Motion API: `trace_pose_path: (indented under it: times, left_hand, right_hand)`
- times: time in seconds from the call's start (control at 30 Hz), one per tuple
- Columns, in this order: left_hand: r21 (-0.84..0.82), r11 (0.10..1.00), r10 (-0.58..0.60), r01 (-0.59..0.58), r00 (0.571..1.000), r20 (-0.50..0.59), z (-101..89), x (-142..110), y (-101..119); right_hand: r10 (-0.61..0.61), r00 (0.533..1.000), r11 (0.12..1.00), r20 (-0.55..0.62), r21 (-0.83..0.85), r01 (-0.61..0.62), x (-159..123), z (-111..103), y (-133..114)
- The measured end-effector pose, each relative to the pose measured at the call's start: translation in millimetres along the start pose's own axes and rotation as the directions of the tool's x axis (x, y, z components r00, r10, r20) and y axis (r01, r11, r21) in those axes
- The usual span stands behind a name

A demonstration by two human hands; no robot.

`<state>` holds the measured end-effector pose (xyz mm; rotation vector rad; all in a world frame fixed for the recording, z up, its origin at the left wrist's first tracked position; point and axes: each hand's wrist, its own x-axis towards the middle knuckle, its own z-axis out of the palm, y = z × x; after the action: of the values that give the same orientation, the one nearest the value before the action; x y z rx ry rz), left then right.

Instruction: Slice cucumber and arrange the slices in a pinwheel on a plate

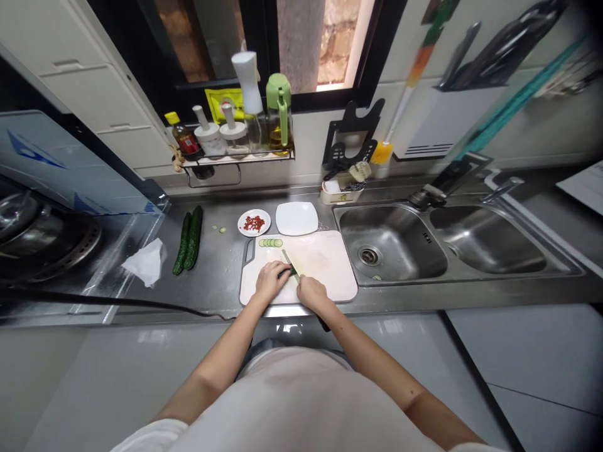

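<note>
My left hand (pixel 272 280) has its fingers curled over a dark green piece of cucumber (pixel 293 270), pressing it on the white cutting board (pixel 332 263). Most of that piece is hidden under the fingers. In my right hand (pixel 311 293) is a kitchen knife (pixel 288 258), its blade slanting away to the upper left, right beside the cucumber piece. A row of thin cucumber slices (pixel 271 243) lies near the board's far left corner. Behind the board are a small white plate (pixel 241 227) with chopped red pieces (pixel 254 223) and a bare white square plate (pixel 296 218).
Two whole cucumbers (pixel 193 238) and a crumpled white tissue (pixel 146 262) lie to the left. A stove (pixel 51 235) stands at far left. Right of the board is a double steel sink (pixel 396 242). A seasoning rack (pixel 240 157) hangs below the window.
</note>
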<state>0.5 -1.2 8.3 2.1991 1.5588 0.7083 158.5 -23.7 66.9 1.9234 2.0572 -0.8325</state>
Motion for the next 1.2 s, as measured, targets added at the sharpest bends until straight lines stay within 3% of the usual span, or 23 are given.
trace_pose_path:
  times: [0.7, 1.2]
  left_hand:
    - [-0.001, 1.000, 0.004, -0.004, 1.000, -0.001, -2.3, -1, 2]
    - [0.004, 1.000, 0.017, -0.017, 1.000, -0.019, -1.7, -3, 4]
  right_hand:
    - [0.033, 0.998, 0.999, 0.047, -0.016, -0.032, -34, 13, 18]
    - [0.016, 0.999, 1.000, 0.029, -0.013, -0.016, -34, 12, 22]
